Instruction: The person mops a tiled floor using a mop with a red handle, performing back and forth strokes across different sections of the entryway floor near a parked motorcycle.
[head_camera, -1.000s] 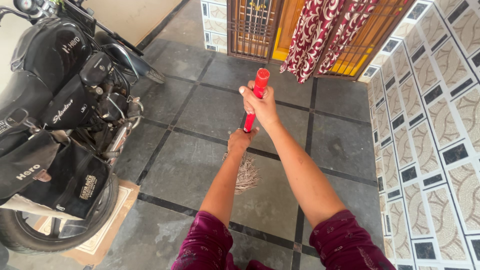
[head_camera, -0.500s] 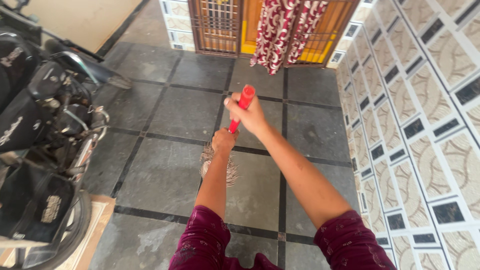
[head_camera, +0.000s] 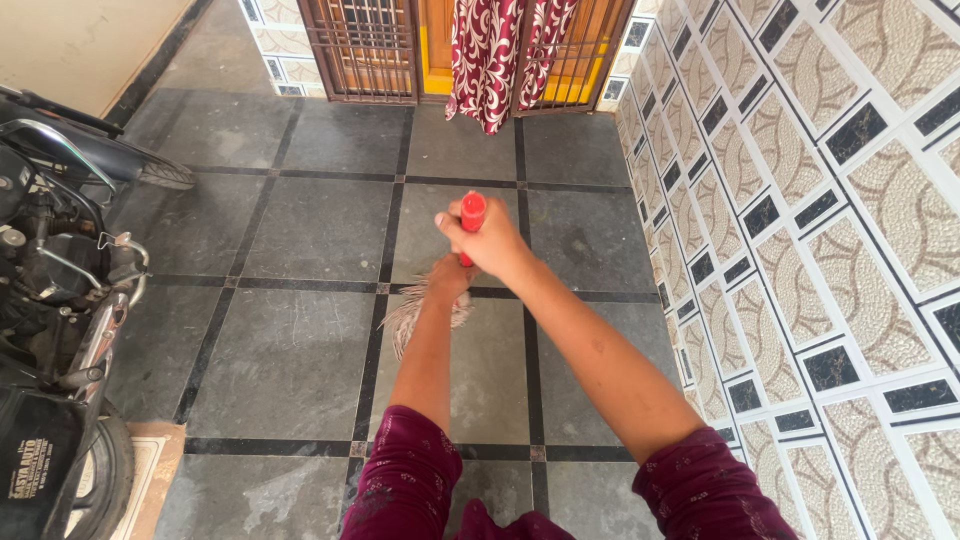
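Both hands grip a mop with a red handle, held almost end-on to the camera so the stick is sharply foreshortened. The right hand is wrapped around the top of the handle, fingers curled tight with the red end poking out above them. The left hand is lower down the stick, also closed on it as far as can be seen, though its fingers are mostly hidden behind the wrist. The mop head, a fan of pale strings, lies spread on the floor just left of and below the left hand, touching a dark joint line between two large grey slabs. Both forearms come out of maroon sleeves at the bottom of the view. The floor shows a few pale streaks and a whitish smear near the bottom edge; no clear wet band or sheen marks off a mopped part, so how much has been covered cannot be told. By my judgement most of the floor is still to be worked, since the slabs toward the grilled door and the red patterned curtain look the same dull grey as those under the mop. A parked motorcycle stands along the left, well apart from the mop head, with a piece of cardboard under its wheel. A patterned tiled wall runs down the right side.
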